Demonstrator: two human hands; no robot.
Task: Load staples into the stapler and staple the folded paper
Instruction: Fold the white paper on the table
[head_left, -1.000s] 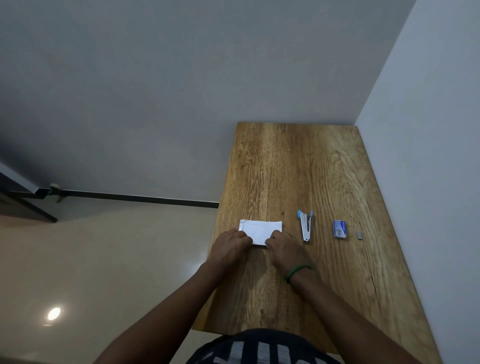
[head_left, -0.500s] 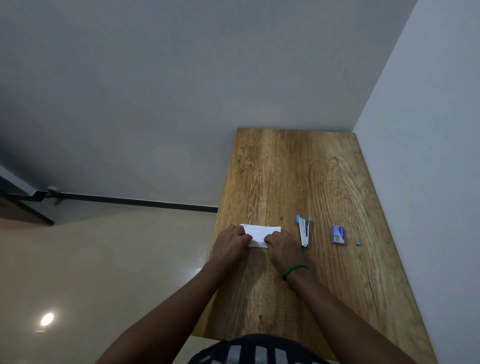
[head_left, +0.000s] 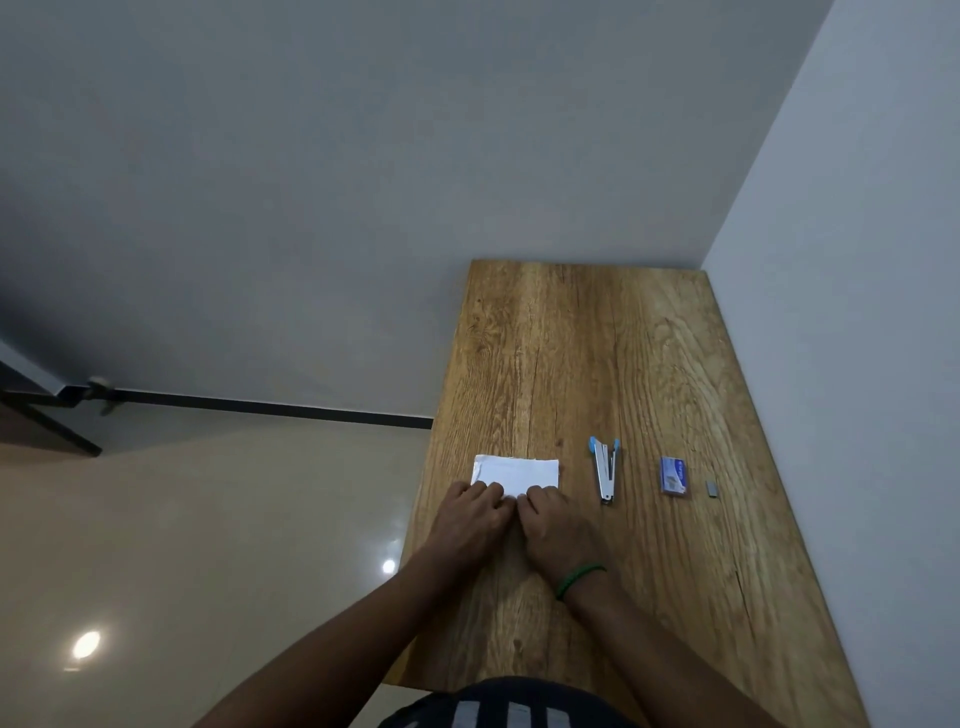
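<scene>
So, starting at our hands: the left hand (head_left: 472, 514) and the right hand (head_left: 556, 525) sit side by side, knuckles nearly touching, both with fingers bent down onto the near edge of the folded paper (head_left: 519, 470). Whether we're pinching that edge or just pressing it flat, we honestly can't tell, since the fingertips are tucked under the knuckles from this angle. The right wrist has a green band (head_left: 577, 578) on it. The paper itself is a small white rectangle lying flat on the wooden table (head_left: 597, 338), close to the table's left edge, with its far half sticking out past our fingers. Just to the right of it is the stapler (head_left: 605, 470), silver with blue tips, untouched and hinged open in a narrow V. Further right there's a little blue staple box (head_left: 674, 475), and right beside that a tiny grey staple strip (head_left: 711, 488). The table butts up against the white wall (head_left: 857, 312) on the right.
</scene>
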